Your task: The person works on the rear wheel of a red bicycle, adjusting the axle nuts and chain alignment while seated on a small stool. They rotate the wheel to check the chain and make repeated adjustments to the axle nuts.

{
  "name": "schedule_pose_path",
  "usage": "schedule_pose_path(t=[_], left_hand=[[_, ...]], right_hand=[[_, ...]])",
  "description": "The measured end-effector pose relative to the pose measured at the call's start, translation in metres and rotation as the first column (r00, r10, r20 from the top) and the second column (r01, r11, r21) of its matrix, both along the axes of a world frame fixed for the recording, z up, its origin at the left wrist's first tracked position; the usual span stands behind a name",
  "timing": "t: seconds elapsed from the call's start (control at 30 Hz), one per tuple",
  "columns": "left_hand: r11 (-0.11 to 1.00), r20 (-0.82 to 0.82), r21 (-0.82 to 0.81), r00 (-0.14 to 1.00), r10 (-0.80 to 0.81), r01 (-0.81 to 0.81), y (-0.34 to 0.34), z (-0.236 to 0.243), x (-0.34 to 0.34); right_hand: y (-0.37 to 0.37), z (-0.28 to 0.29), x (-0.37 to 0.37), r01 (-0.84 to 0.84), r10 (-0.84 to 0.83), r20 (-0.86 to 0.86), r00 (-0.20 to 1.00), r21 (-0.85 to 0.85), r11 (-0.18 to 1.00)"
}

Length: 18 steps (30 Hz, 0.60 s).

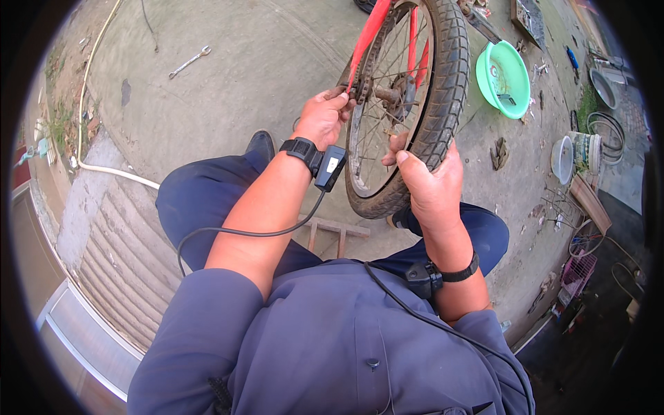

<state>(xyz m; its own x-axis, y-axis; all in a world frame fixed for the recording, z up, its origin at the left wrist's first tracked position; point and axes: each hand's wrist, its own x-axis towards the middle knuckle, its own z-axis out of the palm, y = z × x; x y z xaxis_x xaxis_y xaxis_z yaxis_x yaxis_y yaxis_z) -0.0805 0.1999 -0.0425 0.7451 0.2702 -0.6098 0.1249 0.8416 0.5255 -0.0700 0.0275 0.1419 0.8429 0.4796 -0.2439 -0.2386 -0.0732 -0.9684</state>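
A bicycle wheel (443,90) with a worn black knobbly tyre, wire spokes and a rusty hub (391,95) stands before me. Red frame tubes (369,38) come down on either side of it. A dark, greasy chain (374,57) runs along the wheel's left side. My left hand (324,117) is closed by the lower end of the left red tube, its fingertips at the chain; what exactly they pinch is partly hidden. Lower on the right, my right hand (434,181) wraps round the tyre and rim, thumb on the near side and fingertips showing among the spokes.
A wrench (189,62) lies on the concrete at the far left, near a pale hose (84,104). Right of the wheel are a green basin (520,76), a dark glove-like rag (499,153) and a white bucket (589,153). A low wooden stool (339,227) stands between my legs.
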Motion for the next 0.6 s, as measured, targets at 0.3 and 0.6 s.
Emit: schedule_pose_path(t=[0.3,0.6], left_hand=[[1.000,-0.007,0.014,1.000,0.013,-0.013,-0.004,0.006,0.001],[0.996,-0.015,-0.084,0.999,0.031,-0.033,-0.004,0.004,0.000]], right_hand=[[0.006,0.011,0.007,0.037,-0.037,-0.003,0.999,-0.032,0.999],[0.018,0.018,0.016,0.093,-0.094,0.032,0.995,0.027,0.995]])
